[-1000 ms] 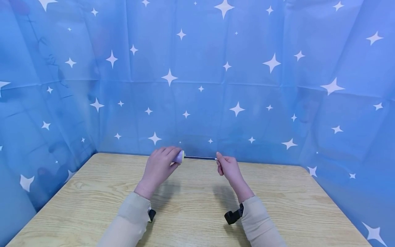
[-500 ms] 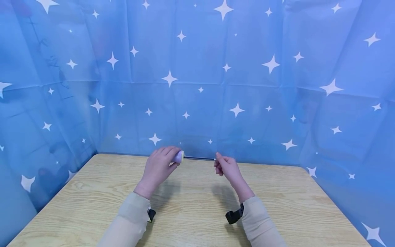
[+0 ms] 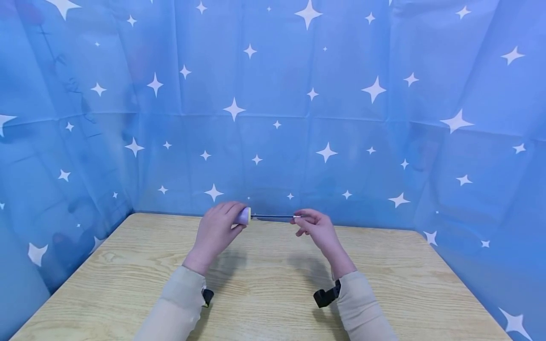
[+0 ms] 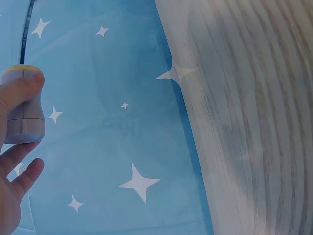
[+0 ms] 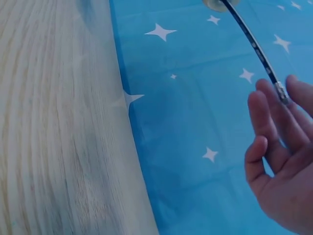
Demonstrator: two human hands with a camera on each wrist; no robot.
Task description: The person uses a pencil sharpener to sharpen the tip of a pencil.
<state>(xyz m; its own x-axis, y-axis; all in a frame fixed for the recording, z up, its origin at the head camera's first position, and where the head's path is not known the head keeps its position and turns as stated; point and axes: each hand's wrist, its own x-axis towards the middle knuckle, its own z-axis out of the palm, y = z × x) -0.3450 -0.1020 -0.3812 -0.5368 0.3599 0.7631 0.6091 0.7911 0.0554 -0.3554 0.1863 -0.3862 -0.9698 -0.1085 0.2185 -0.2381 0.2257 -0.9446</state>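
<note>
My left hand (image 3: 215, 232) grips a small lilac pencil sharpener (image 3: 242, 216) with a pale yellow rim, held on its side above the table's far edge. A dark pencil (image 3: 273, 216) reaches from the sharpener's rim across to my right hand (image 3: 322, 232); its inserted tip is hidden. Silvery metal shows at the pencil's outer end, pinched between right thumb and fingers. In the left wrist view, the thumb presses the side of the sharpener (image 4: 27, 110). White lettering runs along the pencil (image 5: 252, 41) in the right wrist view, where the other fingers are loosely bent.
A light wood-grain table (image 3: 264, 293) lies beneath both hands. Blue cloth (image 3: 273, 85) with white stars hangs behind it and at both sides. Black wrist cameras (image 3: 326, 296) sit by the beige sleeves (image 3: 367, 308).
My right fingers have rolled round the pencil's end: the thumb, earlier on top, is now lower, with the index finger above. My left hand and the sharpener have shifted slightly left.
</note>
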